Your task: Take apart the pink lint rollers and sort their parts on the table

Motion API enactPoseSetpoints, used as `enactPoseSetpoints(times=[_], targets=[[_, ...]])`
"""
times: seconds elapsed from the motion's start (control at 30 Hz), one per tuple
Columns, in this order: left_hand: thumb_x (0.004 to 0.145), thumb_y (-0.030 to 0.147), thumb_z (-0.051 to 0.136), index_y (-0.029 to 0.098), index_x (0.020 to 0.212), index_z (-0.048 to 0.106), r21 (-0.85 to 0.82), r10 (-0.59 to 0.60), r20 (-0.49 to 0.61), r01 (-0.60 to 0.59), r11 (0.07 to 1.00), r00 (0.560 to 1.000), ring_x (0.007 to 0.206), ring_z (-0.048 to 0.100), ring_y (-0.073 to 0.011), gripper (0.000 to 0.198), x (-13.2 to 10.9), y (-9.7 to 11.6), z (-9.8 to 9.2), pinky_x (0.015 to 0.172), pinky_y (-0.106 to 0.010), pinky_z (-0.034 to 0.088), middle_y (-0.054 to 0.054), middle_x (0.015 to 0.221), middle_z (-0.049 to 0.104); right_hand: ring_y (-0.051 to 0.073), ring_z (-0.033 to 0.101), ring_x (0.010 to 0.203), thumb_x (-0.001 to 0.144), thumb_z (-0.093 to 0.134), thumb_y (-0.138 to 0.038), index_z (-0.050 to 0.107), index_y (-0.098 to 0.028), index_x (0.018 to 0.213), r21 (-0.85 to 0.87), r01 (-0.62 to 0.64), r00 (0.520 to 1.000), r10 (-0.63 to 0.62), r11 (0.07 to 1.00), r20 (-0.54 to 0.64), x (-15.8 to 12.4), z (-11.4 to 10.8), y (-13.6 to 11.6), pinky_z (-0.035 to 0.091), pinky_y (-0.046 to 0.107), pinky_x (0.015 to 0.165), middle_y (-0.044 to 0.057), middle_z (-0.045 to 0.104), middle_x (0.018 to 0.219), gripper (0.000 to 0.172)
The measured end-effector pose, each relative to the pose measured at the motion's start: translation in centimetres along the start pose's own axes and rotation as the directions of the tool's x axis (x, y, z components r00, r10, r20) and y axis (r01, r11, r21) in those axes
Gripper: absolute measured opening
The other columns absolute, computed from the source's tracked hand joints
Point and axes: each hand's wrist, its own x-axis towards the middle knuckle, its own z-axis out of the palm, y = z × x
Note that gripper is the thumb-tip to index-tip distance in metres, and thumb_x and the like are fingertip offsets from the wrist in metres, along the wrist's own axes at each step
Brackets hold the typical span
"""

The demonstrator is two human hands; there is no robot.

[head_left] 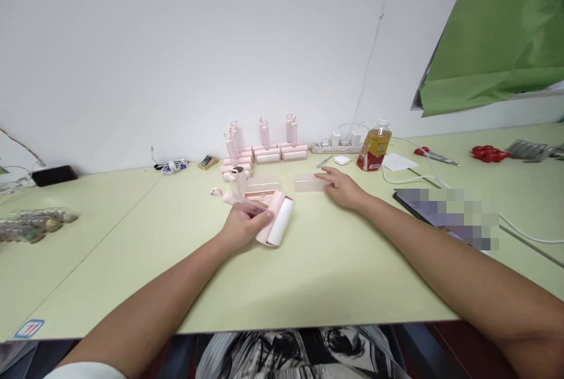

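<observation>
Head view showed the left hand [240, 227] gripping a pink roller [279, 222], the right hand [344, 187], hold unclear to me, touching a clear cover [308, 183] one nudge could have pushed beyond it.

Probably a small assembly workshop: pale green desk [317, 291] along a white wall [176, 44], label [30, 329] marked 11 at lower left, matching pink rollers [268, 157] in rows at centre, power strip [337, 148] beside them, red-handled tool [436, 156] at right.
</observation>
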Motion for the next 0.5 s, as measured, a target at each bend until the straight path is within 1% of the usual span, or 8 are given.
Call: enactPoseSetpoints(times=[0.1, 0.17, 0.27, 0.37, 0.43, 0.47, 0.5], targets=[[0.081, 0.041, 0.064, 0.014, 0.068, 0.066, 0.024, 0.034, 0.087, -0.037, 0.999, 0.996, 0.067, 0.055, -0.0167, 0.030, -0.1, -0.2, 0.3, 0.060, -0.027, 0.042, -0.003, 0.068, 0.062, 0.030, 0.040, 0.137, 0.083, 0.048, -0.016, 0.053, -0.020, 0.139, 0.023, 0.018, 1.000, -0.018, 1.000, -0.003, 0.0, 0.7, 0.1, 0.034, 0.047, 0.113, 0.012, 0.040, 0.150, 0.056], [0.081, 0.042, 0.064, 0.014, 0.073, 0.068, 0.015, 0.032, 0.119, -0.034, 0.999, 0.992, 0.069, 0.056, -0.0174, 0.029, -0.1, -0.2, 0.5, 0.062, -0.027, 0.043, -0.004, 0.071, 0.063, 0.030, 0.034, 0.141, 0.082, 0.049, -0.016, 0.047, -0.021, 0.143, 0.051, 0.053, 0.998, -0.054, 0.997, 0.026, 0.0, 1.0, 0.3, 0.031, 0.048, 0.115, 0.010, 0.037, 0.153, 0.061], [0.080, 0.043, 0.064, 0.013, 0.075, 0.069, 0.002, 0.015, 0.136, -0.015, 1.000, 0.991, 0.072, 0.057, -0.0178, 0.030, -0.1, -0.1, 0.7, 0.064, -0.027, 0.043, -0.005, 0.074, 0.065, 0.027, 0.024, 0.146, 0.081, 0.049, -0.016, 0.041, -0.024, 0.146, 0.134, 0.071, 0.993, -0.083, 0.988, 0.089, -0.1, 1.3, 0.4, 0.025, 0.047, 0.118, 0.007, 0.032, 0.156, 0.065], [0.080, 0.045, 0.065, 0.013, 0.073, 0.068, -0.002, 0.004, 0.130, -0.004, 1.000, 0.991, 0.071, 0.057, -0.0175, 0.032, 0.0, -0.1, 0.7, 0.064, -0.027, 0.043, -0.005, 0.073, 0.065, 0.026, 0.021, 0.147, 0.081, 0.049, -0.017, 0.038, -0.023, 0.147, 0.188, 0.050, 0.991, -0.072, 0.981, 0.113, 0.0, 1.2, 0.4, 0.021, 0.047, 0.120, 0.007, 0.028, 0.158, 0.067], [0.080, 0.045, 0.065, 0.013, 0.070, 0.067, -0.005, 0.008, 0.128, -0.007, 1.000, 0.992, 0.070, 0.056, -0.0169, 0.033, 0.0, -0.2, 0.6, 0.063, -0.027, 0.043, -0.004, 0.072, 0.064, 0.027, 0.018, 0.148, 0.080, 0.051, -0.018, 0.035, -0.020, 0.148, 0.201, 0.032, 0.996, -0.048, 0.979, 0.078, 0.0, 0.9, 0.0, 0.019, 0.048, 0.120, 0.010, 0.025, 0.159, 0.069], [0.080, 0.045, 0.065, 0.014, 0.070, 0.066, -0.008, 0.015, 0.129, -0.014, 1.000, 0.992, 0.069, 0.056, -0.0166, 0.033, 0.0, -0.2, 0.6, 0.063, -0.027, 0.043, -0.004, 0.071, 0.063, 0.029, 0.019, 0.147, 0.080, 0.051, -0.019, 0.035, -0.018, 0.147, 0.206, 0.028, 0.999, -0.035, 0.978, 0.028, 0.0, 0.6, -0.3, 0.019, 0.049, 0.119, 0.012, 0.025, 0.158, 0.069], [0.081, 0.045, 0.064, 0.014, 0.068, 0.065, -0.016, 0.024, 0.126, -0.023, 1.000, 0.992, 0.069, 0.055, -0.0162, 0.034, 0.0, -0.2, 0.5, 0.063, -0.027, 0.043, -0.003, 0.070, 0.062, 0.030, 0.022, 0.146, 0.081, 0.052, -0.020, 0.037, -0.016, 0.145, 0.216, 0.030, 0.999, -0.021, 0.976, -0.045, -0.1, 0.4, -0.9, 0.021, 0.051, 0.118, 0.015, 0.028, 0.156, 0.066]])
